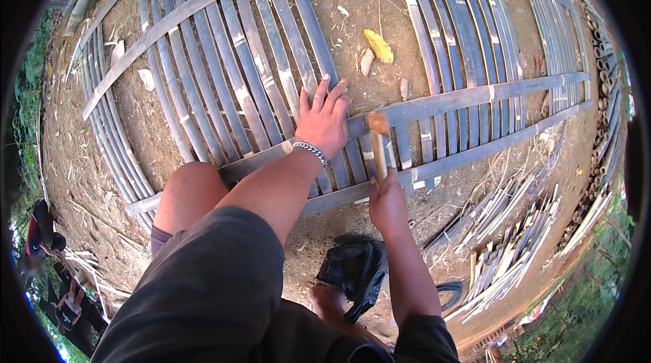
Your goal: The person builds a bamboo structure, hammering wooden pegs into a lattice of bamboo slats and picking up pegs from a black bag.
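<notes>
A large panel of split bamboo slats (252,82) lies over the ground, crossed by long bamboo rails (468,100). My left hand (324,124), with a chain bracelet (310,151) at the wrist, rests on the panel where a wide slat meets a rail. Its fingers are spread toward the far side. Close by on the right, my right hand (388,202) is closed around the handle of a hammer (379,149). The hammer's rusty-looking head is raised toward the rail, just right of my left hand. Whether it touches the bamboo I cannot tell.
My bare knee (190,193) is against the panel's near edge. A black plastic bag (352,269) lies below my hands. Loose bamboo strips (512,241) and a dark coil (449,293) are at the right, with stacked bamboo poles (602,115) beyond. Another person (45,231) is far left.
</notes>
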`<state>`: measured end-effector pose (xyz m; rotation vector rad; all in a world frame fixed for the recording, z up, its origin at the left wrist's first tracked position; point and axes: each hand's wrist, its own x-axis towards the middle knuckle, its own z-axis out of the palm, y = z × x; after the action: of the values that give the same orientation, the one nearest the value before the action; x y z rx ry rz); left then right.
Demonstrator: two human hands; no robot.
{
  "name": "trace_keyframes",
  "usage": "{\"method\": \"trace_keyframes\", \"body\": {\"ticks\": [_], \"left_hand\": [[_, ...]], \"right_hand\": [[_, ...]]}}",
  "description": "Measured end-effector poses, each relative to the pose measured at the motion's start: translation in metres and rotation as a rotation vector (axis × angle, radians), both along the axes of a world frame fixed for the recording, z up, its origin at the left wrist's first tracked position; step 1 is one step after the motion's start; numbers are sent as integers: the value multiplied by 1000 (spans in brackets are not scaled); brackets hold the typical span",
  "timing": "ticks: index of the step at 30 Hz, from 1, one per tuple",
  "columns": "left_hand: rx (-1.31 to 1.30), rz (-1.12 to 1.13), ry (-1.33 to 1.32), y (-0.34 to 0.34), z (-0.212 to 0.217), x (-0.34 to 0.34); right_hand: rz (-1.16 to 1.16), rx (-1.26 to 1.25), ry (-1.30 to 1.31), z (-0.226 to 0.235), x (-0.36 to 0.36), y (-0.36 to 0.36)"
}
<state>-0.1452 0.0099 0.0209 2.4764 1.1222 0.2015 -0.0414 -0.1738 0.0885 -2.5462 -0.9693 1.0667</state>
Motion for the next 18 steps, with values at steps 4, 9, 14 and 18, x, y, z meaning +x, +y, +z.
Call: {"method": "trace_keyframes", "body": {"ticks": [4, 9, 14, 18], "left_hand": [[9, -10, 55, 0, -1, -4], [23, 4, 19, 1, 0, -1], [33, 19, 22, 1, -1, 0], [39, 17, 8, 1, -1, 3]], "right_hand": [[71, 539, -79, 21, -3, -11], [15, 108, -39, 4, -9, -6], [-32, 307, -63, 14, -2, -7], [64, 187, -44, -4, 1, -12]]}}
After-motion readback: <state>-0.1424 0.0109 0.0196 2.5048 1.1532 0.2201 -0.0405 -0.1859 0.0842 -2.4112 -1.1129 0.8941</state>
